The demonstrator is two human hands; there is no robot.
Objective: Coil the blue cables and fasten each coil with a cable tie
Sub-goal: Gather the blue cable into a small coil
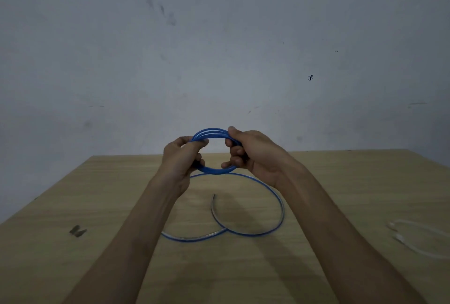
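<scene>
A blue cable coil (211, 133) of several turns is held upright above the table. My left hand (181, 157) grips its left side and my right hand (250, 155) grips its right side. The loose tail of the blue cable (275, 196) drops from the coil and loops over the table top, crossing itself near the middle and ending at a free tip (213, 195). White cable ties (414, 235) lie at the right edge of the table, apart from both hands.
The wooden table (97, 206) runs back to a bare grey wall (219, 47). A small dark mark or scrap (77, 231) sits on the table's left part. Both forearms reach in from the bottom of the view.
</scene>
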